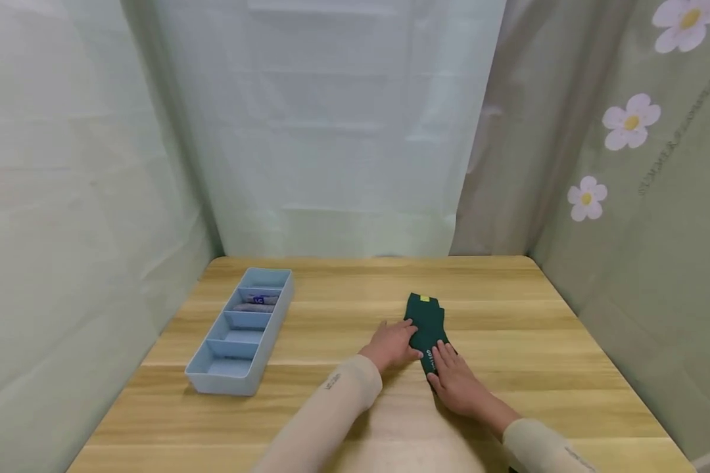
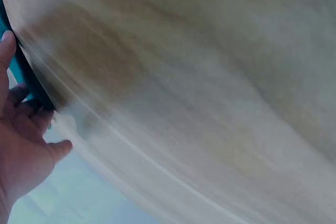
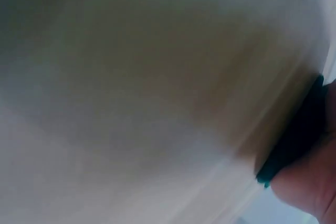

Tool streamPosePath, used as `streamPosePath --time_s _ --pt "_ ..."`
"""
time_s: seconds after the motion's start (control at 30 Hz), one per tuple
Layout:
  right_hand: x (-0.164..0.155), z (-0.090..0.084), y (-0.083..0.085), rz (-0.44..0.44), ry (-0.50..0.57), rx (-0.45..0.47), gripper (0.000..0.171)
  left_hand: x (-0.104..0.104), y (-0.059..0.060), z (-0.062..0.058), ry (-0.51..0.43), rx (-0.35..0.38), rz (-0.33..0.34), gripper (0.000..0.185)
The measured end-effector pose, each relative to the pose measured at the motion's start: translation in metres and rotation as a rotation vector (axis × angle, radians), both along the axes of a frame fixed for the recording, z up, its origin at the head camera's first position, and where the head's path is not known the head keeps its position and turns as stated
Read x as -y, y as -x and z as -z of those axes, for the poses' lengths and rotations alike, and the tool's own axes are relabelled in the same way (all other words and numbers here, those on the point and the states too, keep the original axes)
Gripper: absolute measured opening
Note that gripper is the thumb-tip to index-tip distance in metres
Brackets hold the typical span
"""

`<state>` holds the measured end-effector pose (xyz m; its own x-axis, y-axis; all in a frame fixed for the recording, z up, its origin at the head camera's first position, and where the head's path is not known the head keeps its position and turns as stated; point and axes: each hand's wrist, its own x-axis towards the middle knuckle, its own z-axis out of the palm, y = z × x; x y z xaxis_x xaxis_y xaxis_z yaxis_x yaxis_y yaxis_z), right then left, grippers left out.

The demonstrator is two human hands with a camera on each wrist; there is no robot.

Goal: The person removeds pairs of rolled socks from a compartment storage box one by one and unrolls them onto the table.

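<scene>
Pale green curtains close off the far and side edges of my wooden bench point(image 1: 343, 289), one of them printed with white flowers point(image 1: 630, 121). From the head view, a dark green folded sock point(image 1: 427, 323) lies a little right of the bench's middle. My left hand point(image 1: 392, 344) rests flat on its left edge with straight fingers, and my right hand point(image 1: 458, 381) presses its near end, fingers also straight, gripping nothing. Near the left edge sits a light blue tray point(image 1: 275, 320) with 4 compartments; the 2nd from the far end holds a small folded item point(image 1: 256, 303).

At my left wrist, blurred wood fills the picture, and my left hand's fingers point(image 2: 16, 98) touch the sock point(image 2: 26, 80).

At my right wrist, all is blurred; the sock point(image 3: 294, 140) shows dark beside my right hand point(image 3: 312, 182).
</scene>
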<state>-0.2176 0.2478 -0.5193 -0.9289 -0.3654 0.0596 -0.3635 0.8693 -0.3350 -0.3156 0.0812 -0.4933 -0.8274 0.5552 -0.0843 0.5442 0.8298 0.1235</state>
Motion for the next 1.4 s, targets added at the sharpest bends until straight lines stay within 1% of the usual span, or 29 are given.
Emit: streamPosePath --time_s 0.13,0.2,0.27,0.33,0.37,0.43,0.5,0.53,0.6,0.7,0.77,0.83,1.03,1.1,1.2,1.27,1.4 --pt "0.008 -0.005 -0.003 0.044 0.026 0.008 0.063 0.001 0.007 -0.008 -0.004 0.037 0.030 0.063" --pt "0.009 -0.009 -0.003 0.051 0.080 0.045 0.066 0.002 0.010 -0.011 -0.015 0.055 0.043 0.062" --pt "0.009 -0.013 -0.002 0.067 0.149 0.081 0.066 0.004 0.012 -0.011 -0.035 0.061 0.061 0.061" --pt "0.005 -0.018 0.002 0.101 0.203 0.075 0.061 0.007 0.015 -0.009 -0.069 0.050 0.082 0.061" --pt "0.002 -0.020 0.004 0.129 0.223 0.057 0.058 0.009 0.015 -0.008 -0.092 0.048 0.086 0.060" --pt "-0.005 -0.024 0.012 0.201 0.232 -0.022 0.050 0.015 0.017 -0.004 -0.143 0.029 0.093 0.058" --pt "-0.012 -0.025 0.021 0.284 0.236 -0.098 0.045 0.022 0.018 -0.001 -0.185 0.018 0.079 0.057" --pt "-0.016 -0.026 0.026 0.321 0.240 -0.113 0.043 0.025 0.018 0.000 -0.198 0.018 0.070 0.056" --pt "-0.021 -0.027 0.034 0.379 0.254 -0.115 0.040 0.032 0.018 0.002 -0.208 0.018 0.049 0.054" --pt "-0.025 -0.027 0.044 0.435 0.279 -0.056 0.039 0.040 0.017 0.002 -0.217 0.053 0.025 0.052" --pt "-0.025 -0.025 0.048 0.454 0.290 -0.029 0.038 0.043 0.015 0.001 -0.222 0.068 0.028 0.052" --pt "-0.023 -0.023 0.051 0.470 0.280 -0.024 0.037 0.044 0.013 0.001 -0.228 0.077 0.032 0.051" --pt "-0.016 -0.018 0.055 0.496 0.169 -0.047 0.036 0.043 0.009 0.002 -0.164 0.032 0.068 0.049" --pt "-0.014 -0.019 0.055 0.512 0.166 -0.049 0.033 0.043 0.009 0.002 -0.144 0.022 0.074 0.048" --pt "-0.013 -0.020 0.057 0.524 0.197 -0.069 0.027 0.042 0.009 0.003 -0.138 0.016 0.072 0.046" --pt "-0.014 -0.022 0.059 0.536 0.248 -0.071 0.022 0.040 0.010 0.004 -0.145 -0.001 0.074 0.045" --pt "-0.016 -0.024 0.063 0.565 0.357 0.004 0.016 0.035 0.013 0.006 -0.154 -0.026 0.098 0.044"
